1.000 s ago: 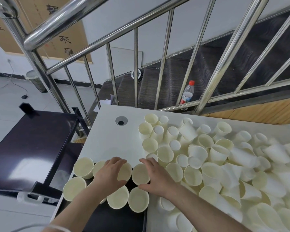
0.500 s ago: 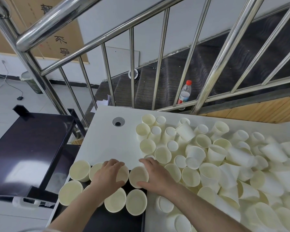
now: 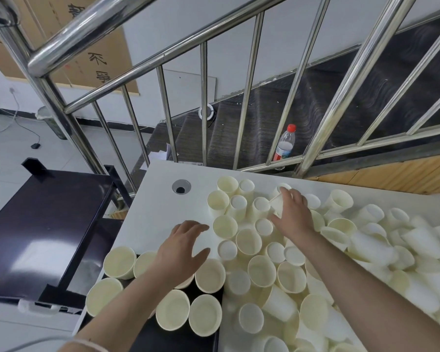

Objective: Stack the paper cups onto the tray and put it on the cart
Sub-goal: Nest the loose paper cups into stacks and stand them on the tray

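Several cream paper cups stand upright on a black tray [image 3: 148, 336] at the table's near left corner, among them one cup [image 3: 210, 275] at the tray's far right. My left hand [image 3: 182, 248] hovers above those cups with its fingers spread, holding nothing. A large heap of loose paper cups [image 3: 366, 250] covers the right of the white table [image 3: 160, 207], some upright, some tipped over. My right hand [image 3: 291, 213] reaches into the far part of the heap and its fingers curl round a tilted cup [image 3: 277, 204]. The black cart [image 3: 36, 224] stands to the left of the table.
A steel stair railing [image 3: 203, 102] runs right behind the table's far edge. Behind it a plastic bottle with a red cap [image 3: 285, 143] stands on dark stairs. A round cable hole [image 3: 181, 187] sits in the table's far left corner.
Both hands have left the cups on the tray. My right hand moved away from me into the heap and took hold of a cup; my left hand lifted and opened.
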`<state>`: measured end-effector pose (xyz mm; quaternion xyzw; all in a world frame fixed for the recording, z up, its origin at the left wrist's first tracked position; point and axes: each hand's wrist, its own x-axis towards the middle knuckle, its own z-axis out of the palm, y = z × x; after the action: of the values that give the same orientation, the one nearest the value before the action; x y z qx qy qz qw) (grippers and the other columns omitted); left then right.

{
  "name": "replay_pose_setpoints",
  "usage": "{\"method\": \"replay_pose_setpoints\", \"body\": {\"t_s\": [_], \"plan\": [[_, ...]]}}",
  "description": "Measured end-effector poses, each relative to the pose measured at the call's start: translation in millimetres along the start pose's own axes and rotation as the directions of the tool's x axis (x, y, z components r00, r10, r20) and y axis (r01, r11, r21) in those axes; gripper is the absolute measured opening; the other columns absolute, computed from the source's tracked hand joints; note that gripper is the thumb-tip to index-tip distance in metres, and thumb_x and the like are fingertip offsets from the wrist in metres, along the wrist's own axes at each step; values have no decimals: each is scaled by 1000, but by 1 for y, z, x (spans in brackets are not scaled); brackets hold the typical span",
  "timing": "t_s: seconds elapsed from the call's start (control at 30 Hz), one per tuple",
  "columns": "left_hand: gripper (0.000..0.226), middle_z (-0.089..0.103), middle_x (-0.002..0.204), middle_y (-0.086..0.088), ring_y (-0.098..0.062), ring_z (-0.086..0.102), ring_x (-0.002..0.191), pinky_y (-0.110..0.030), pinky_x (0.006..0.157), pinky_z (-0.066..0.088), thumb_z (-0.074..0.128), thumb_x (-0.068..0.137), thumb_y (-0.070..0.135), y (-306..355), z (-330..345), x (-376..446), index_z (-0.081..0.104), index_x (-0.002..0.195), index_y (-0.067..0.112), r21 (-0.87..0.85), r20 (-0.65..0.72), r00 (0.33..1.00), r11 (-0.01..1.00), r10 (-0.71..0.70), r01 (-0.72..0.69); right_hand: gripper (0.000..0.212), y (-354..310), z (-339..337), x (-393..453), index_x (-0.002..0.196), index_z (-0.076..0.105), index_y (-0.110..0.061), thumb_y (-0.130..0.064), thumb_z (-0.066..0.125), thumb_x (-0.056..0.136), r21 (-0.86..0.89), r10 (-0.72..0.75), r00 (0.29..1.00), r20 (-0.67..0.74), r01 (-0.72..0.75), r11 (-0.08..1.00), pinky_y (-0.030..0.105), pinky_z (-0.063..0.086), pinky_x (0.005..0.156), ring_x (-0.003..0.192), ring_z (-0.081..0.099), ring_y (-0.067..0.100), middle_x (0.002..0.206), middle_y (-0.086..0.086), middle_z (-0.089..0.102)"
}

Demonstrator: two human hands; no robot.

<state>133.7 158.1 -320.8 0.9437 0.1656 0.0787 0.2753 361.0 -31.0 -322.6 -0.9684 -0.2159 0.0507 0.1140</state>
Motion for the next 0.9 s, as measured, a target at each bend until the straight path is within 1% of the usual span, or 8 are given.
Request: {"method": "replay_pose_setpoints", "body": {"t_s": [0.17,0.3,0.4,0.5,0.6,0.7,0.8,0.9], "plan": [[48,46,128,15,-9,43,117,-30,84,49,62,86,36,7,1,1,49,132,29,-33,-13,1000,999,27,-28,84,10,4,16,146,23,-17,-33,74,81,15,107,992,66,-108,994,43,41,98,130,36,33,143,12,35],[51,46,126,16,-8,44,116,-29,85,50,53,81,44,7,4,0,49,131,31,-48,7,1000,999,18,-17,76,15,12,22,136,30,-18,-29,77,78,42,138,987,86,-142,989,44,46,89,118,48,33,131,12,46],[54,47,125,16,-8,45,114,-29,84,50,50,79,47,6,6,-1,50,130,30,-51,17,1000,999,5,-4,79,18,11,23,143,25,-18,-27,74,82,25,165,981,101,-169,985,43,47,90,118,52,32,134,12,48],[51,47,124,16,-9,45,113,-26,82,48,55,81,43,7,8,0,50,130,30,-63,16,1000,998,10,-9,79,19,6,21,145,25,-17,-25,73,82,90,154,984,94,-163,983,42,47,91,120,52,31,137,11,46],[49,48,125,17,-8,46,114,-23,84,47,58,83,42,10,9,0,50,130,30,-89,3,1000,996,15,-15,81,9,-2,9,145,31,-18,-21,74,77,277,74,994,85,-95,956,39,45,94,120,51,29,139,7,44],[51,47,125,18,-6,46,115,-27,85,49,62,85,43,16,9,2,47,132,30,-166,-23,999,986,-24,20,78,-10,-9,-17,141,38,-18,-18,76,73,443,-50,994,100,1,897,35,45,96,118,51,22,135,1,45],[63,44,128,16,-4,47,116,-29,87,50,64,82,51,23,8,4,41,137,30,-263,-38,997,963,-66,54,73,-29,-9,-49,135,41,-23,-19,78,72,609,-189,973,133,70,790,26,46,91,113,52,12,127,-7,49],[86,39,130,19,1,44,117,-27,89,48,58,69,72,32,4,4,34,141,32,-305,-13,997,950,-74,67,70,-42,-6,-76,131,40,-30,-24,78,73,671,-293,939,179,102,735,19,45,89,114,51,3,125,-14,50]]}}
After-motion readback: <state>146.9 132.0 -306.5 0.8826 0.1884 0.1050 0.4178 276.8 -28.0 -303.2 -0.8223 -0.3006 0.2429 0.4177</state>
